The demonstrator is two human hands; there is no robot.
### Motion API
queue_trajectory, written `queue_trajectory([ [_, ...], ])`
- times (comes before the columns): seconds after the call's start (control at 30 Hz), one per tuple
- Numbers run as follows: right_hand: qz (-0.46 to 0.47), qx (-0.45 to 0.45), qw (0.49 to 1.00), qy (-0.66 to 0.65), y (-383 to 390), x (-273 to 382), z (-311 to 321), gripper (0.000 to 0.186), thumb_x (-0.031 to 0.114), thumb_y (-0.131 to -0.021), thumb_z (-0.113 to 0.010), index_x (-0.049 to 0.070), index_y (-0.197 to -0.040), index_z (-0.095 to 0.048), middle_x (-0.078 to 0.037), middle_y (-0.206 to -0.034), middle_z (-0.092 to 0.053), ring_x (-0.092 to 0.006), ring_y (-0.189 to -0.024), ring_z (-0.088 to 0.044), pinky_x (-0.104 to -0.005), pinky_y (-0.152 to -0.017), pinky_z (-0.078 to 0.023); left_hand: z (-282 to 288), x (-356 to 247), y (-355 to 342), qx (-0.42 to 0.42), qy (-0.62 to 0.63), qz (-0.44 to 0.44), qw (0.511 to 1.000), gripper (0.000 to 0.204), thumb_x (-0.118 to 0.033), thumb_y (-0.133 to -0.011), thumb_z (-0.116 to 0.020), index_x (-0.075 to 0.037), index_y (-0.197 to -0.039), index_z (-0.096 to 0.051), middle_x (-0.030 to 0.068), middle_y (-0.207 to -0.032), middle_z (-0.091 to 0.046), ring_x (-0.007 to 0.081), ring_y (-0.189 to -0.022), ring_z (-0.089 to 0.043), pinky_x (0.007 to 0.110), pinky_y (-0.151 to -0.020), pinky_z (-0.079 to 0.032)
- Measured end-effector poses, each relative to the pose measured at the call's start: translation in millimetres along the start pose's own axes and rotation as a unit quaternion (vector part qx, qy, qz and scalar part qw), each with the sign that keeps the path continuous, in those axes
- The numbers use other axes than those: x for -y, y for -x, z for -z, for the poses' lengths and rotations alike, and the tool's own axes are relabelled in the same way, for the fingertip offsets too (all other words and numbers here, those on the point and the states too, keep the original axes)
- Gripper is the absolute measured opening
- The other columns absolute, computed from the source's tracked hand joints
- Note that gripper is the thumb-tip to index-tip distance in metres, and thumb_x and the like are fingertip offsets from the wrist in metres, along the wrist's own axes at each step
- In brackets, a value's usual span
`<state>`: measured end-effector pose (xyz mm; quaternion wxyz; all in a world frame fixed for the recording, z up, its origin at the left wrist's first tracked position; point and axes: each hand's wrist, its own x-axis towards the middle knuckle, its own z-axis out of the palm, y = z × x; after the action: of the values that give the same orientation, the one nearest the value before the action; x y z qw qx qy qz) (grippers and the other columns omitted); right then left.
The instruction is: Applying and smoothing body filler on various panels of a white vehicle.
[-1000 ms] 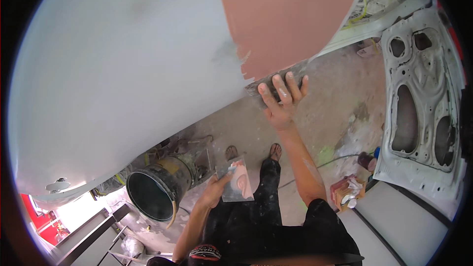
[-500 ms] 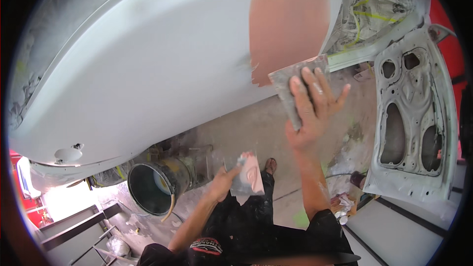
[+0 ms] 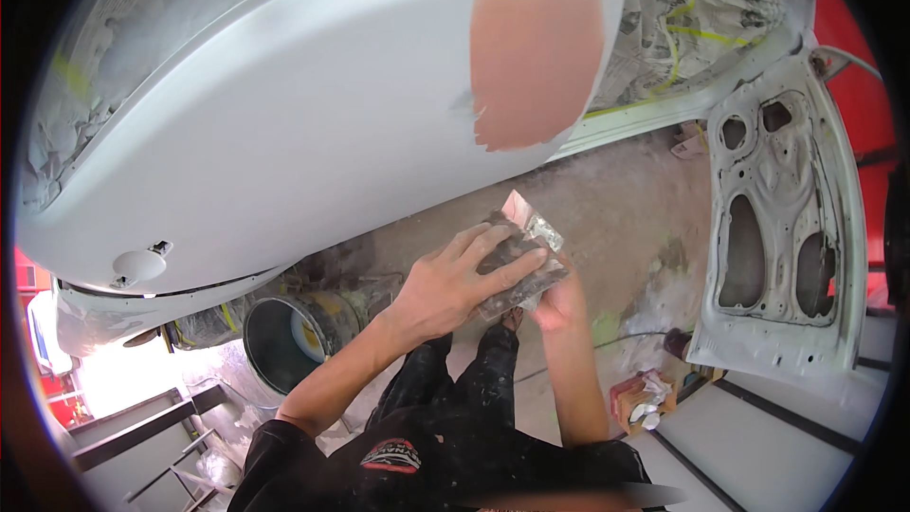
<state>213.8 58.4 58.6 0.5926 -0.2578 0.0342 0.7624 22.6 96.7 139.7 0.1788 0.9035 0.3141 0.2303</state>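
My left hand [image 3: 444,286] is palm down, its fingers lying over the back of a mottled dark grey plate [image 3: 517,258]. Close against it from the right and below is my right hand [image 3: 559,305], partly hidden, gripping a flat spreader. A pink-smeared corner [image 3: 515,205] sticks out past the dark plate, with a whitish streak beside it; which of the two stacked pieces it belongs to is hard to tell. Ahead, a smooth salmon-pink patch of filler [image 3: 538,66], ragged along its lower edge, covers part of the pale grey car panel [image 3: 313,123].
Newspaper and yellow tape [image 3: 706,24] mask the car beyond the panel. A bare inner door panel [image 3: 782,218] stands at the right. An open drum [image 3: 284,346] sits below the panel at left. A small box with crumpled scraps [image 3: 645,400] lies on the floor at lower right.
My right hand has come down from the patch's lower edge, and my left hand has risen and turned over. The two flat tools, apart before, now meet between my hands.
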Motion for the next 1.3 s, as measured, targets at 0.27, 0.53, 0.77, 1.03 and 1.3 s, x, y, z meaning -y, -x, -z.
queue_trajectory([
  [0.27,0.188,-0.038,0.980,0.050,31,38,-13,0.030,0.017,-0.100,-0.057,-0.001,-0.123,-0.058,-0.011,-0.116,-0.065,-0.0235,-0.102,-0.068,-0.0407,-0.087,-0.059,-19,8,21,0.170,0.053,0.184,0.967,0.057,-0.039,-0.094,-0.062,-0.012,-0.143,-0.049,0.0102,-0.114,-0.063,0.0298,-0.091,-0.067,0.040,-0.070,-0.056],
  [0.53,0.431,0.172,0.461,0.756,59,19,-51,0.044,0.004,-0.076,-0.066,0.015,-0.118,-0.071,-0.012,-0.125,-0.062,-0.0357,-0.119,-0.059,-0.0517,-0.111,-0.038,-65,4,-10,-0.085,0.816,0.422,0.386,0.048,-0.042,-0.107,-0.038,-0.005,-0.135,-0.050,0.0126,-0.128,-0.060,0.0242,-0.112,-0.063,0.039,-0.093,-0.053],
  [0.77,0.336,0.143,0.470,0.804,69,67,-22,0.060,-0.010,-0.071,-0.058,0.019,-0.122,-0.070,-0.010,-0.127,-0.060,-0.0315,-0.121,-0.057,-0.0538,-0.105,-0.043,-39,10,-3,-0.081,0.822,0.445,0.346,0.044,-0.033,-0.105,-0.046,-0.004,-0.138,-0.049,0.0129,-0.129,-0.060,0.0244,-0.114,-0.062,0.041,-0.100,-0.051],
  [1.03,0.428,0.093,0.316,0.841,84,93,-64,0.037,0.015,-0.079,-0.070,0.022,-0.115,-0.073,-0.003,-0.117,-0.069,-0.0267,-0.114,-0.063,-0.0558,-0.112,-0.034,12,42,-51,0.064,0.689,0.441,0.572,0.041,-0.021,-0.098,-0.061,0.006,-0.128,-0.054,0.0160,-0.115,-0.066,0.0205,-0.097,-0.070,0.035,-0.082,-0.061],
  [1.3,0.410,0.176,0.261,0.856,74,80,-87,0.035,0.020,-0.078,-0.069,0.023,-0.113,-0.072,0.000,-0.118,-0.067,-0.0230,-0.115,-0.062,-0.0575,-0.113,-0.032,7,62,-66,0.151,0.633,0.392,0.650,0.043,-0.022,-0.095,-0.063,0.004,-0.128,-0.056,0.0132,-0.110,-0.068,0.0172,-0.090,-0.070,0.032,-0.074,-0.061],
])
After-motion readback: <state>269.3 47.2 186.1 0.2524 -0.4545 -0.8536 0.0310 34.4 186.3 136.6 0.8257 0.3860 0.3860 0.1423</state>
